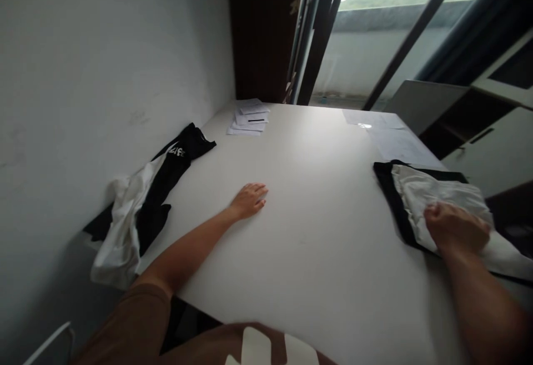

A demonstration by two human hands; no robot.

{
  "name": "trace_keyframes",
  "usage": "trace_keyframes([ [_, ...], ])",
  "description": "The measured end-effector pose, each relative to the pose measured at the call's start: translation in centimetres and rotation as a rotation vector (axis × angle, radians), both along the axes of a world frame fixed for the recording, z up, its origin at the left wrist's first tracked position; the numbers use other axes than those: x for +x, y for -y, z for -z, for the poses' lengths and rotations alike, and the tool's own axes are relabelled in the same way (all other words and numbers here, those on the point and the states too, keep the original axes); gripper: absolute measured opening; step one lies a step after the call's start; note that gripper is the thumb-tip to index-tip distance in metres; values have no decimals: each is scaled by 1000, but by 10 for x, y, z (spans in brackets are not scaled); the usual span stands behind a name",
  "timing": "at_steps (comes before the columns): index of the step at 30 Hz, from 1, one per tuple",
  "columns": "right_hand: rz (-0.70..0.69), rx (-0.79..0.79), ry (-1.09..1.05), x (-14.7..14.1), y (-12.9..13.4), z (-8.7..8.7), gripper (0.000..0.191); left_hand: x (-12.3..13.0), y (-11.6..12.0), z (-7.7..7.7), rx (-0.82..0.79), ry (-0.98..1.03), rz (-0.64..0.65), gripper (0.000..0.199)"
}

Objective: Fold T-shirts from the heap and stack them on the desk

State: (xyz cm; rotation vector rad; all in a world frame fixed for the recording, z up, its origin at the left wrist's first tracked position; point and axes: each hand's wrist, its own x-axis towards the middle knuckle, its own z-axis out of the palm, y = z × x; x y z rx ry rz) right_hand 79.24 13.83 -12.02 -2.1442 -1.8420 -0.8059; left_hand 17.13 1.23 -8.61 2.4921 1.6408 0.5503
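Resting my left hand (249,200) palm down on the bare white top of the table (316,231), I have its fingers stretched out with nothing in them. It lies somewhat in from the left edge, and my forearm reaches it over the near left corner, out of a brown sleeve (141,315).

My right hand (457,227) is on the white cloth (441,187) by the right edge, its fingers curled under into a loose fist. I cannot tell whether they pinch any of the fabric or only press on it, as the fingertips are hidden. The white cloth lies, creased, on top of a black garment (393,201), whose dark border shows along its left and far sides; the white also runs on toward the right, past my wrist.

Along the left edge, against the wall (125,65), a rumpled black top (166,179) with white lettering lies together with a pale garment (125,209), which hangs down past the near left corner. A stack of papers (245,130) sits at the far left corner, with a thin dark mark or object on it. Flat sheets (395,145) cover the far right corner, just beyond the black garment.
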Motion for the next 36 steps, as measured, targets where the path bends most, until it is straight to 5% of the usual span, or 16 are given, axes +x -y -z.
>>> trace_keyframes([
  [3,-175,103,-117,-25,14,-5,52,-17,-8,0,8,48,-58,42],
  [7,-309,135,-385,-79,42,-15,44,-80,-17,-9,52,131,-369,39],
  [12,-555,-86,-400,-143,61,-19,31,-185,3,-26,122,-45,-838,51],
  [15,-658,-222,-364,-172,62,-21,27,-224,18,-34,54,-169,-1032,54],
  [20,-721,-247,-357,-208,54,-25,25,-236,8,-55,-196,-246,-1033,40],
  [24,-792,-267,-341,-236,46,-30,27,-215,-18,-69,-325,-192,-830,21],
  [27,-794,-310,-339,-261,41,-33,27,-174,-36,-67,-369,-122,-599,21],
  [31,-752,-334,-370,-301,32,-34,27,-84,-46,-50,-366,6,-331,24],
  [36,-656,-342,-592,-339,9,-33,33,52,-27,-31,-403,141,-22,23],
])
